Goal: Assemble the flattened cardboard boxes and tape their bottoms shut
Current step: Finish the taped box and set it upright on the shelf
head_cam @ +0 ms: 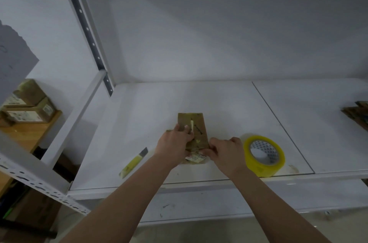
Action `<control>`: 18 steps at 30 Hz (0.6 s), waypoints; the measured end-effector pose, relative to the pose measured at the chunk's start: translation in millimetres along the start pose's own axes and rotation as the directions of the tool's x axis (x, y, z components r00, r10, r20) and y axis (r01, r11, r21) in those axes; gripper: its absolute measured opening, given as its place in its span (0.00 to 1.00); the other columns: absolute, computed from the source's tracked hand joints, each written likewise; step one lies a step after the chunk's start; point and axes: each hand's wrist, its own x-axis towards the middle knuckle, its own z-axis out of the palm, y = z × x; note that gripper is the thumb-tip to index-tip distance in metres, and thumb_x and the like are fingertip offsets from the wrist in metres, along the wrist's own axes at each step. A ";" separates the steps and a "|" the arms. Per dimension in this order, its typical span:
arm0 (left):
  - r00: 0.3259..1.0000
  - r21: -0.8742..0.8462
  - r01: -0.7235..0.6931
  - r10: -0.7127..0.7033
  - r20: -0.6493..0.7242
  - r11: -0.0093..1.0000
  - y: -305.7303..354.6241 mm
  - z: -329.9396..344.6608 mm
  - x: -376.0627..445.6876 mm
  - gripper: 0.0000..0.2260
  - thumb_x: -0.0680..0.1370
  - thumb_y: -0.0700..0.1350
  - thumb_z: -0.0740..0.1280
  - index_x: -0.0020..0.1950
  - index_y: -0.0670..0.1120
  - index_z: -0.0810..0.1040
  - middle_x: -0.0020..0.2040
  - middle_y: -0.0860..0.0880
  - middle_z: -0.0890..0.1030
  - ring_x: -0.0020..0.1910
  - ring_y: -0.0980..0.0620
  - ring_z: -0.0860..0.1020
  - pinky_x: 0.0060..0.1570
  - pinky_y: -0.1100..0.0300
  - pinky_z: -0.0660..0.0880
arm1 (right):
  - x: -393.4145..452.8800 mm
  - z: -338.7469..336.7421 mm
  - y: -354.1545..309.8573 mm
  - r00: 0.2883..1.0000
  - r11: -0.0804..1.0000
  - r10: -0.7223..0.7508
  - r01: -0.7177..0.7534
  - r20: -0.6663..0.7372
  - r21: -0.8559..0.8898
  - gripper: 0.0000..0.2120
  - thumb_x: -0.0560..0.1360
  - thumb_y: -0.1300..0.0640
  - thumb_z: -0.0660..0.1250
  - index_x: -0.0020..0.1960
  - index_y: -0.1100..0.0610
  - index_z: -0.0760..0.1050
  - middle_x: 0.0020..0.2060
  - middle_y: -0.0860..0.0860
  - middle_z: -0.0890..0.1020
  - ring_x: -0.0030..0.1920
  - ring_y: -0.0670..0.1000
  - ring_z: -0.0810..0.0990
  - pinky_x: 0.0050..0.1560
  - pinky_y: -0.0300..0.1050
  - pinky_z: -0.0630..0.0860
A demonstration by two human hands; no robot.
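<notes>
The shelf [219, 103] carries a small box [194, 129] at its front middle, with tape [263, 155] to its right and a cutter [133, 163] to its left. The left hand [173, 141] grips the box's left edge; the right hand [225, 151] pinches its near end. The step looks like squaring it up: best to hold both sides firm, press the flaps flush, then tape. Its long axis runs from the person toward the back wall.
</notes>
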 end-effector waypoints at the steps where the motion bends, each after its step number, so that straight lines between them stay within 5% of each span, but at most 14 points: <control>1: 1.000 -0.044 0.008 -0.008 -0.005 0.999 -0.6 1.4 -1.2 0.32 0.77 0.50 0.69 0.77 0.55 0.59 0.79 0.52 0.55 0.78 0.48 0.54 0.68 0.51 0.66 | -1.2 -4.0 1.3 0.995 0.999 0.044 -0.046 0.086 0.024 0.27 0.66 0.26 0.47 0.34 0.50 0.66 0.22 0.46 0.69 0.29 0.51 0.74 0.52 0.48 0.67; 3: 0.999 -0.155 0.037 -0.037 0.005 0.987 -3.6 -0.4 -4.7 0.34 0.74 0.53 0.72 0.76 0.56 0.61 0.79 0.52 0.57 0.77 0.48 0.58 0.68 0.50 0.67 | -2.6 -11.6 5.6 0.984 0.994 0.096 -0.102 0.150 0.035 0.32 0.68 0.26 0.41 0.36 0.50 0.70 0.27 0.46 0.74 0.35 0.50 0.75 0.55 0.47 0.63; 5: 0.999 -0.261 0.048 -0.050 -0.001 0.964 -4.8 -5.1 -6.0 0.32 0.72 0.57 0.73 0.73 0.54 0.66 0.74 0.52 0.65 0.73 0.47 0.63 0.65 0.51 0.69 | -1.5 -13.7 12.3 0.989 0.991 0.133 -0.134 0.060 0.017 0.36 0.70 0.31 0.35 0.40 0.51 0.75 0.34 0.48 0.82 0.40 0.52 0.80 0.54 0.47 0.64; 8: 0.987 -0.325 0.066 -0.109 -0.114 0.943 10.5 -9.6 -2.9 0.28 0.73 0.63 0.69 0.65 0.46 0.72 0.66 0.45 0.71 0.72 0.44 0.63 0.66 0.49 0.68 | -2.6 -12.1 26.3 0.979 0.980 0.197 -0.195 0.056 -0.030 0.21 0.80 0.43 0.48 0.50 0.51 0.76 0.43 0.50 0.84 0.47 0.54 0.82 0.53 0.47 0.65; 10: 0.972 -0.285 0.136 -0.183 -0.145 0.949 29.4 -10.7 1.9 0.33 0.75 0.64 0.64 0.70 0.43 0.67 0.73 0.41 0.63 0.77 0.40 0.52 0.72 0.44 0.60 | -4.3 -12.7 26.7 0.965 0.970 0.243 -0.245 0.098 0.006 0.11 0.82 0.52 0.54 0.56 0.50 0.75 0.47 0.50 0.84 0.51 0.54 0.81 0.54 0.47 0.65; 13: 0.968 -0.200 0.196 -0.222 -0.115 0.960 53.9 -9.8 12.9 0.37 0.77 0.64 0.58 0.78 0.44 0.53 0.79 0.39 0.46 0.77 0.36 0.39 0.73 0.36 0.51 | -8.8 -9.4 18.5 0.947 0.960 0.278 -0.281 0.163 -0.003 0.13 0.83 0.56 0.53 0.62 0.48 0.72 0.52 0.49 0.83 0.57 0.52 0.80 0.57 0.46 0.64; 18: 0.968 -0.094 0.247 -0.250 -0.026 0.965 50.8 14.8 20.8 0.40 0.77 0.68 0.52 0.79 0.49 0.39 0.77 0.36 0.36 0.75 0.32 0.35 0.71 0.33 0.52 | -15.3 2.2 21.4 0.917 0.943 0.303 -0.327 0.260 0.054 0.15 0.81 0.59 0.54 0.64 0.49 0.72 0.58 0.49 0.81 0.60 0.51 0.78 0.58 0.44 0.69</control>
